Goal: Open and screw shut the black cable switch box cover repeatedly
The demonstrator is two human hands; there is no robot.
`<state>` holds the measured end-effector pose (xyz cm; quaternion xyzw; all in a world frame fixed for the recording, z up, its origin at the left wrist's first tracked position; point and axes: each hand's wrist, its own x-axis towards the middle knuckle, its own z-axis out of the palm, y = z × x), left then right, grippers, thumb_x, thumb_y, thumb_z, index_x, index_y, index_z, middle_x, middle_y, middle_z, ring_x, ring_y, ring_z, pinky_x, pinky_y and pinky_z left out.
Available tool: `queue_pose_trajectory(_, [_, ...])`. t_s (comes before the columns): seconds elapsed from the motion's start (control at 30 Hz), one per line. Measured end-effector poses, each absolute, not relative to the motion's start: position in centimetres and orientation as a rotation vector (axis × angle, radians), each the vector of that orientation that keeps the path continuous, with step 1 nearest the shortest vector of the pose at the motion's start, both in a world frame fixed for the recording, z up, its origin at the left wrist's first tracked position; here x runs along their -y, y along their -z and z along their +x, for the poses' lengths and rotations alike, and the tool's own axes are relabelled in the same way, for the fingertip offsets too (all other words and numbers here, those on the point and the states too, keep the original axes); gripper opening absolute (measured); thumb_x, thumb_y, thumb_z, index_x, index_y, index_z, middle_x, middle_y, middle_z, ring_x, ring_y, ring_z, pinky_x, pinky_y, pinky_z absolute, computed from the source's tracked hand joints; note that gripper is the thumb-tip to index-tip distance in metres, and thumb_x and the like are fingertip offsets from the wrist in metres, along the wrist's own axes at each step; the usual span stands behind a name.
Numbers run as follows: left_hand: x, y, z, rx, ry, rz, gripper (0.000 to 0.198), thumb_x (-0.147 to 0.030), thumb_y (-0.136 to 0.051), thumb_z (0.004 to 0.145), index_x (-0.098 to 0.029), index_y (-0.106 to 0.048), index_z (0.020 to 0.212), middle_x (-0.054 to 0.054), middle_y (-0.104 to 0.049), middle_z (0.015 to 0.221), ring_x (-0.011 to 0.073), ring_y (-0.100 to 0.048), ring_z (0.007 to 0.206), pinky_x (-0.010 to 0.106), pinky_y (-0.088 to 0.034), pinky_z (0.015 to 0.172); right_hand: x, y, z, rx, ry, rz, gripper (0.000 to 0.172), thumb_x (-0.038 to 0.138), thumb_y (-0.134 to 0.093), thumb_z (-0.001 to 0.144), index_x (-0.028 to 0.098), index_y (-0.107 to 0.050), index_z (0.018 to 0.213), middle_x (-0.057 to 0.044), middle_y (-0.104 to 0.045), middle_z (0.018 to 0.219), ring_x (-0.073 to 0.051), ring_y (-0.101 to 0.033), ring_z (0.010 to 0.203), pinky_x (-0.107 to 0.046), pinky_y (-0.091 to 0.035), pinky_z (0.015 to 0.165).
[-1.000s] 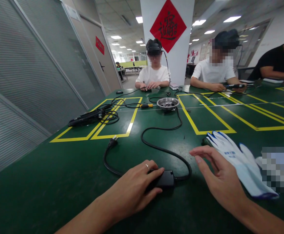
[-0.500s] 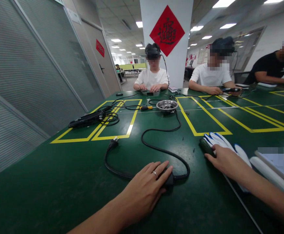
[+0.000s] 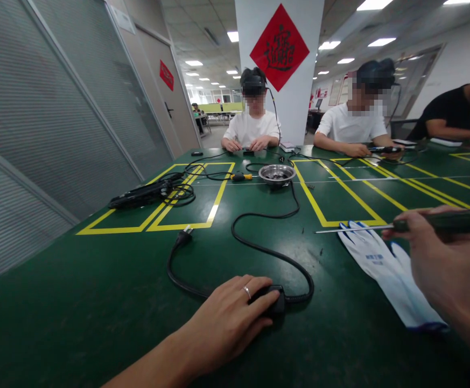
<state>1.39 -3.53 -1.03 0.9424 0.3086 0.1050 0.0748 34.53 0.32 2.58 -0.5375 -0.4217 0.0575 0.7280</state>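
Observation:
My left hand (image 3: 235, 312) is closed over a small black box (image 3: 279, 302) on the table, its palm and fingers hiding much of it. A black cord (image 3: 267, 249) runs from the box's right side toward a metal bowl (image 3: 277, 173). From the other side, a cord leads to a two-prong plug (image 3: 184, 236). In my right hand (image 3: 436, 264) is a screwdriver with a dark handle (image 3: 456, 221), lifted off the table, its thin shaft pointing left. Beneath it lie white work gloves (image 3: 380, 264) with blue edges.
A yellow-handled screwdriver (image 3: 241, 177) lies left of the bowl. Coiled black cables (image 3: 149, 195) lie at the left. Yellow tape marks boxes on the green table (image 3: 77, 318). Several people sit across the table, one person (image 3: 254, 126) straight ahead. Small dark bits lie near the gloves.
My right hand has raised the screwdriver from beside the gloves and turned it, so its shaft now points left instead of toward me. My left hand stays on the black box.

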Motion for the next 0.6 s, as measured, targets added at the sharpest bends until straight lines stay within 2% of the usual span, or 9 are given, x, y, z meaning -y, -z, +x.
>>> queue_pose_trajectory(0.1, [3.5,1.1,1.3,-0.928,-0.307,2.813,0.04,-0.025,-0.049,0.096,-0.025,-0.043,0.136,0.009,-0.05,0.134,0.0263,-0.053,0.112,0.044,-0.049,0.092,0.3,-1.6,33.2,1.069,-0.094,-1.283,0.017,0.027,-0.071,0.073,0.016,-0.059,0.076,-0.002,-0.063,0.071,-0.017,-0.066,0.056,-0.031,-0.054,0.054])
queue_pose_trajectory(0.3, [3.6,1.2,1.4,-0.926,-0.315,2.797,0.04,-0.024,-0.048,0.096,-0.025,-0.043,0.136,0.009,-0.049,0.136,0.0261,-0.052,0.113,0.043,-0.048,0.092,0.6,-0.3,31.8,1.149,-0.226,-1.151,0.03,0.021,-0.073,0.07,0.019,-0.052,0.092,-0.002,-0.065,0.086,-0.017,-0.069,0.069,-0.032,-0.059,0.065])
queue_pose_trajectory(0.6, [3.7,0.9,1.4,-0.918,-0.327,2.792,0.039,-0.025,-0.049,0.095,-0.024,-0.044,0.134,0.009,-0.048,0.136,0.0266,-0.052,0.115,0.044,-0.048,0.094,0.8,0.0,31.5,1.122,-0.254,-1.123,0.035,0.02,-0.074,0.068,0.021,-0.051,0.094,-0.002,-0.065,0.087,-0.02,-0.069,0.078,-0.034,-0.06,0.067])
